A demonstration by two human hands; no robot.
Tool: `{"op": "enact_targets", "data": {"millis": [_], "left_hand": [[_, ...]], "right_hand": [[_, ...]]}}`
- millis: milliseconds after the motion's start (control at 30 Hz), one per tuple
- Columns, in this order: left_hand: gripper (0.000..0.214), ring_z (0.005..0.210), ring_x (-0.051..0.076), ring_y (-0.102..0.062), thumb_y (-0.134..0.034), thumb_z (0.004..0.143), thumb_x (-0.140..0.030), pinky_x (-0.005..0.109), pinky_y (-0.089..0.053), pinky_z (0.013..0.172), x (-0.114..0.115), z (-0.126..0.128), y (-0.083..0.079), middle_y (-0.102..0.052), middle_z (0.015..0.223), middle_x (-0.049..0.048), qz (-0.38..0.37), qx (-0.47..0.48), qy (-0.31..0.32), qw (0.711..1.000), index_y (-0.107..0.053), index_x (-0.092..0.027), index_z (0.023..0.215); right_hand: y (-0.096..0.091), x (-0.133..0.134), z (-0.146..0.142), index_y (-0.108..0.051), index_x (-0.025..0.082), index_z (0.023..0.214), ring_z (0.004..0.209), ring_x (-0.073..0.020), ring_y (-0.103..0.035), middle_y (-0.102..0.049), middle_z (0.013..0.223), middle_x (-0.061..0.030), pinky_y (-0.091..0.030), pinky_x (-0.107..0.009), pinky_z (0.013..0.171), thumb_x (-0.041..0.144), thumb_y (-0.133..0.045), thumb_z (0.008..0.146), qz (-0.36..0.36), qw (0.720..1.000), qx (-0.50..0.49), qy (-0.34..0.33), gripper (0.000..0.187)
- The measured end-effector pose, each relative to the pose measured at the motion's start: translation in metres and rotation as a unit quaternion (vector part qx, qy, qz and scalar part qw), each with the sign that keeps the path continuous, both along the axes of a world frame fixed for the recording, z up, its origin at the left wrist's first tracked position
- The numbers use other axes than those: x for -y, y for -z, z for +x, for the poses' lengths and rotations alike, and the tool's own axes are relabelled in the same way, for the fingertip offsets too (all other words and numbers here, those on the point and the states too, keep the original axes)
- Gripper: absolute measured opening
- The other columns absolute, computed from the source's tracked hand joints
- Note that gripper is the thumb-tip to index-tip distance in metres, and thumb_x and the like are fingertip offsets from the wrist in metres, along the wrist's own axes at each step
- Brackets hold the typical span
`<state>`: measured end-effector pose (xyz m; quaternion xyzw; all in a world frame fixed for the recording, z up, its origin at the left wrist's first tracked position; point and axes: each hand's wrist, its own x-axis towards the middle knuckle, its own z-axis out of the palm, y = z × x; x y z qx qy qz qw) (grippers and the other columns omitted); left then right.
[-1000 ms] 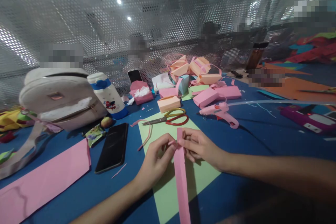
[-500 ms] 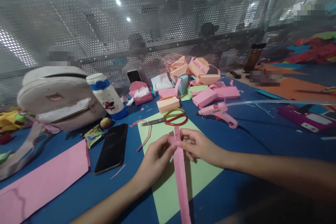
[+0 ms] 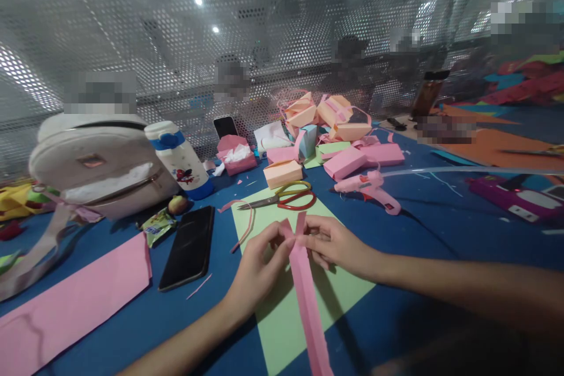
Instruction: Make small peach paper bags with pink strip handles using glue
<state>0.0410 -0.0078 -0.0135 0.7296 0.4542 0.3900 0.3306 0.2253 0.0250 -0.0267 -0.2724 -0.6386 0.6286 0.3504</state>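
A long pink paper strip (image 3: 306,299) hangs toward me, its far end split into two tabs. My left hand (image 3: 259,261) pinches the left tab between thumb and fingers. On the right tab, my right hand (image 3: 337,245) has a matching pinch, the two thumbs almost touching. Beneath both hands lies a light green paper sheet (image 3: 282,335). Scissors with yellow and red handles (image 3: 295,197) rest on the sheet's far part, blades pointing left. A thin curled pink paper strip (image 3: 247,229) lies beside them.
A pink glue gun (image 3: 372,188) and folded paper boxes (image 3: 346,163) lie beyond my right hand. On the left are a phone (image 3: 187,249), pink paper (image 3: 88,305), a water bottle (image 3: 180,161) and a backpack (image 3: 101,164). A purple device (image 3: 513,197) sits at right.
The two tabs have spread further apart at the top. The strip's near end has swung slightly to the right. Both hands stay in nearly the same place.
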Motion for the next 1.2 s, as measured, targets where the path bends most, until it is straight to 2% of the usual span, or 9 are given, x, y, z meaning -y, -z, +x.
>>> {"op": "enact_targets", "data": {"millis": [133,267,333,500,733,900,1000,1200], "left_hand": [[0.025,0.068,0.015,-0.049,-0.055,0.093,-0.038,0.024,-0.04,0.064,-0.0027,0.001,0.0006,-0.055,0.071,-0.0011,-0.055,0.003,0.02,0.998,-0.056,-0.018,0.078],[0.024,0.081,0.019,-0.057,-0.056,0.094,-0.04,0.028,-0.045,0.076,-0.0032,0.0023,-0.0025,-0.063,0.083,0.0033,-0.088,0.057,0.062,0.993,-0.061,-0.017,0.088],[0.025,0.082,0.02,-0.058,-0.058,0.093,-0.041,0.027,-0.045,0.075,-0.0027,0.0029,-0.0039,-0.064,0.084,0.0036,-0.095,0.073,0.075,0.99,-0.063,-0.017,0.088],[0.029,0.068,0.015,-0.051,-0.059,0.091,-0.042,0.024,-0.039,0.063,-0.0015,0.0022,-0.0016,-0.057,0.071,0.0,-0.081,0.084,0.044,0.992,-0.058,-0.017,0.075],[0.029,0.063,0.013,-0.044,-0.057,0.092,-0.043,0.023,-0.035,0.059,-0.0043,0.0011,0.0056,-0.049,0.068,-0.0024,-0.087,0.074,0.003,0.993,-0.055,-0.018,0.076],[0.024,0.07,0.015,-0.05,-0.056,0.092,-0.037,0.024,-0.041,0.067,-0.0043,0.0,0.0005,-0.055,0.073,-0.0009,-0.082,0.044,0.041,0.995,-0.057,-0.018,0.079],[0.026,0.064,0.013,-0.046,-0.056,0.092,-0.036,0.022,-0.037,0.06,-0.0044,-0.0002,-0.0021,-0.051,0.067,-0.0025,-0.068,0.019,0.037,0.997,-0.056,-0.017,0.074],[0.029,0.061,0.013,-0.045,-0.058,0.091,-0.039,0.022,-0.035,0.057,-0.0039,0.002,0.0015,-0.05,0.064,-0.0032,-0.053,0.046,0.02,0.997,-0.055,-0.017,0.071]], "right_hand": [[-0.0008,-0.0002,0.0019,-0.053,0.018,0.085,0.039,-0.0037,-0.043,-0.048,0.063,0.0077,-0.031,-0.018,0.04,0.043,-0.061,0.092,0.039,0.998,0.044,0.02,0.026],[-0.0014,-0.0009,0.0023,-0.057,0.017,0.088,0.041,-0.0048,-0.044,-0.049,0.061,0.0069,-0.034,-0.018,0.042,0.039,-0.057,0.094,0.069,0.995,0.067,0.0,0.022],[-0.0009,-0.0013,0.0013,-0.056,0.018,0.085,0.04,-0.0051,-0.044,-0.046,0.058,0.008,-0.033,-0.018,0.04,0.04,-0.058,0.093,0.059,0.997,0.052,-0.008,0.024],[0.0024,-0.0012,-0.0019,-0.052,0.018,0.084,0.037,-0.0049,-0.043,-0.047,0.061,0.0078,-0.03,-0.017,0.033,0.052,-0.062,0.088,-0.001,1.0,-0.004,-0.023,0.036],[0.002,0.0001,0.0017,-0.05,0.019,0.088,0.04,-0.0044,-0.044,-0.049,0.065,0.007,-0.032,-0.017,0.039,0.041,-0.056,0.095,0.036,0.998,0.048,-0.006,0.024],[0.0001,-0.0001,0.0016,-0.049,0.02,0.084,0.04,-0.0056,-0.042,-0.043,0.057,0.0093,-0.031,-0.018,0.04,0.038,-0.058,0.093,0.046,0.997,0.054,0.004,0.023],[0.001,-0.0008,0.0002,-0.048,0.02,0.081,0.039,-0.0055,-0.042,-0.043,0.055,0.0099,-0.032,-0.018,0.042,0.042,-0.059,0.092,0.043,0.998,0.039,0.001,0.027],[-0.0004,-0.0013,-0.0005,-0.047,0.021,0.08,0.037,-0.0066,-0.042,-0.041,0.049,0.0114,-0.029,-0.018,0.037,0.054,-0.062,0.088,0.01,1.0,0.016,-0.008,0.038]]}}
